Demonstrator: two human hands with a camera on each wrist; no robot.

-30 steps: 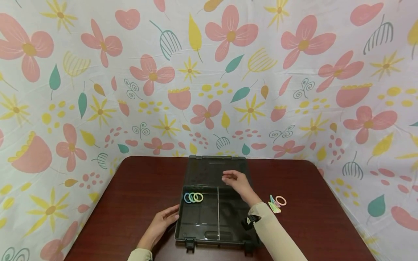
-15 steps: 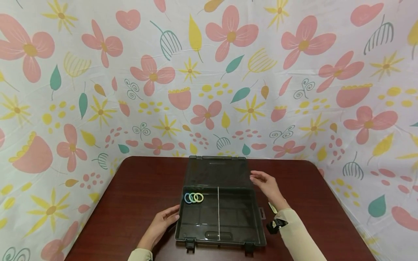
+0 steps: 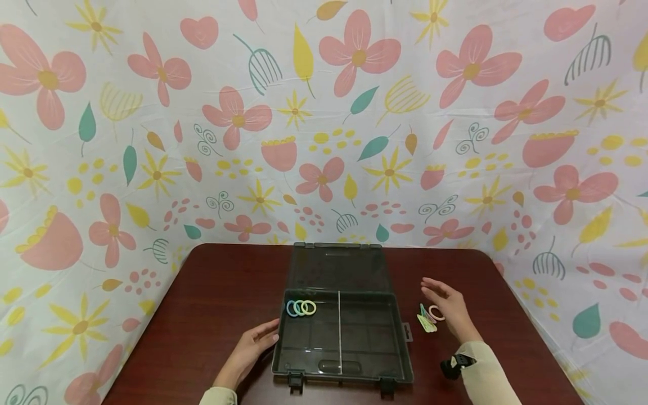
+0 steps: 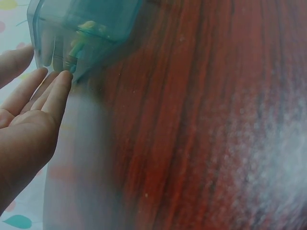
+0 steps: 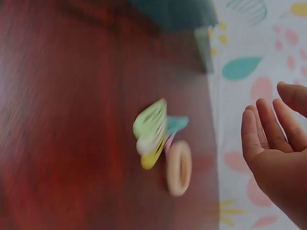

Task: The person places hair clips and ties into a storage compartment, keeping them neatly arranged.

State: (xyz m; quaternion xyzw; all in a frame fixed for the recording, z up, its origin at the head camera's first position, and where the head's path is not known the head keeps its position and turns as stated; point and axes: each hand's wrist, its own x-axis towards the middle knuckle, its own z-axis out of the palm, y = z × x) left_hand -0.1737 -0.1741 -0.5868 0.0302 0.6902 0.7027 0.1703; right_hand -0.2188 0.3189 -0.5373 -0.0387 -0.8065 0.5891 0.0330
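A dark translucent plastic organiser case [image 3: 341, 337] lies open near the front edge of the dark red-brown wooden table [image 3: 212, 304], its lid laid flat toward the rear edge. A thin divider splits the tray into a left and a right compartment. Three small hair rings, blue, green and yellow [image 3: 301, 307], lie side by side in the rear corner of the left compartment.

The left hand [image 3: 250, 351] rests at the left wall of the case; its straight fingers [image 4: 50, 98], held close together, touch the case wall.

The right hand [image 3: 448, 309] hovers above the table to the right of the case, palm facing left, fingers [image 5: 261, 132] straight and slightly spread, holding nothing. Directly beneath and beside it, on the table, lie a small fan of pastel snap hair clips [image 3: 425, 319] and a pink hair ring [image 3: 433, 313], touching each other, near the right wall of the case.
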